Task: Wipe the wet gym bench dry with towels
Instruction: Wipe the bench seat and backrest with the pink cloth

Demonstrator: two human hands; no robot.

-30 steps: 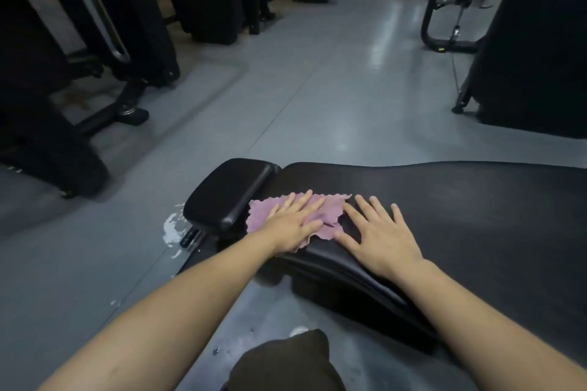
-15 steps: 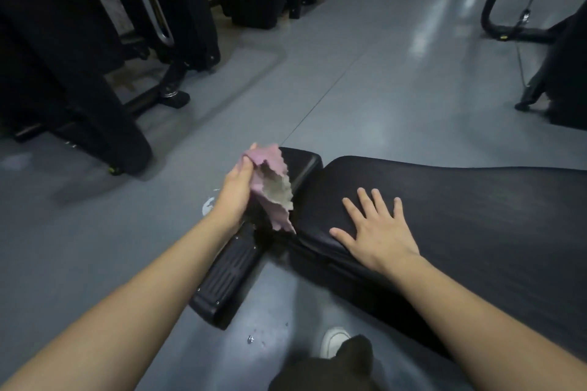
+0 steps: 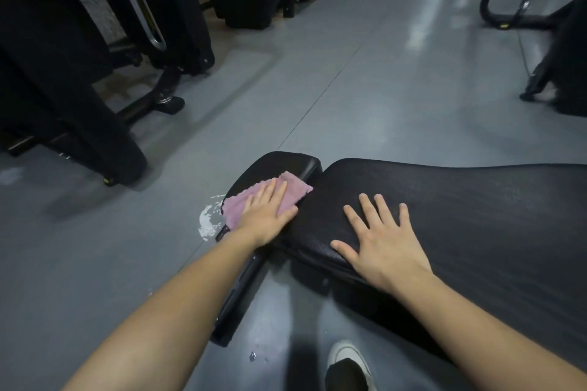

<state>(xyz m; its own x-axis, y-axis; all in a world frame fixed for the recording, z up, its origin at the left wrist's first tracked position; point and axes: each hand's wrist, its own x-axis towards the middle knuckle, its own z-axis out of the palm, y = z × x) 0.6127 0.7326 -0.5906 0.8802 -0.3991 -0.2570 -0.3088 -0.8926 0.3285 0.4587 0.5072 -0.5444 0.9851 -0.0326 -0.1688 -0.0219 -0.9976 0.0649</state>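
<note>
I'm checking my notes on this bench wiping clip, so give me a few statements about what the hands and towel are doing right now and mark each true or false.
1. The left hand presses the pink towel flat on the small seat pad. True.
2. The right hand holds a second towel. False: it rests bare and spread on the long bench pad.
3. The towel lies on the floor. False: it is on the seat pad.
4. A wet splash marks the floor left of the seat pad. True.

The towel [image 3: 293,192] is pale pink-purple. The worktop [image 3: 476,216] is black with a fine ribbed grain. The floor [image 3: 365,98] is grey-blue, with a white smear [image 3: 208,220].
</note>
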